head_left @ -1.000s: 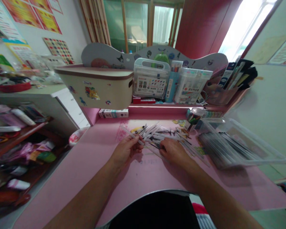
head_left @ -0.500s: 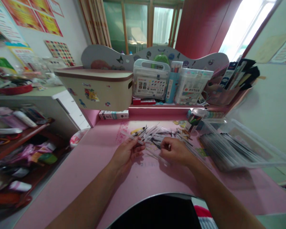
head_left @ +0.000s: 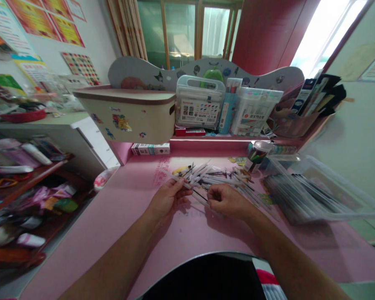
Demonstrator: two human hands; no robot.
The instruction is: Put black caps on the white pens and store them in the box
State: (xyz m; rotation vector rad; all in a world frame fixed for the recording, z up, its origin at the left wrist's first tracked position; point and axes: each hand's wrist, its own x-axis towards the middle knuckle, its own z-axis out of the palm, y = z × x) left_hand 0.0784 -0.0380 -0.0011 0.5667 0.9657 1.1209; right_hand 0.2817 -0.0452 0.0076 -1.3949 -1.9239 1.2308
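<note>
My left hand [head_left: 170, 196] pinches a narrow translucent plastic tube [head_left: 175, 178] that points up and left. My right hand [head_left: 226, 199] is closed, its fingertips on a thin black stick [head_left: 200, 194] that looks like a pen refill. The stick slants across the gap between both hands, its left end close to my left fingers; whether it enters the tube I cannot tell. Just beyond the hands lies a loose pile of whitish tubes and black sticks [head_left: 212, 175]. Another pale tube [head_left: 195, 204] rests on the pink desk below the stick.
On the right, a clear plastic box [head_left: 356, 213] holds many dark-and-clear sticks. Behind it stands a lidded jar [head_left: 258, 156]. A cream storage bin [head_left: 128, 121] and plastic marker cases [head_left: 200, 104] sit on the raised shelf [head_left: 212, 146]. A small carton [head_left: 151, 148] lies beneath the bin.
The black stick now shows between the hands, where pale tubes were seen before. My right hand has shifted slightly left; my left hand keeps its pinch on the tube.
</note>
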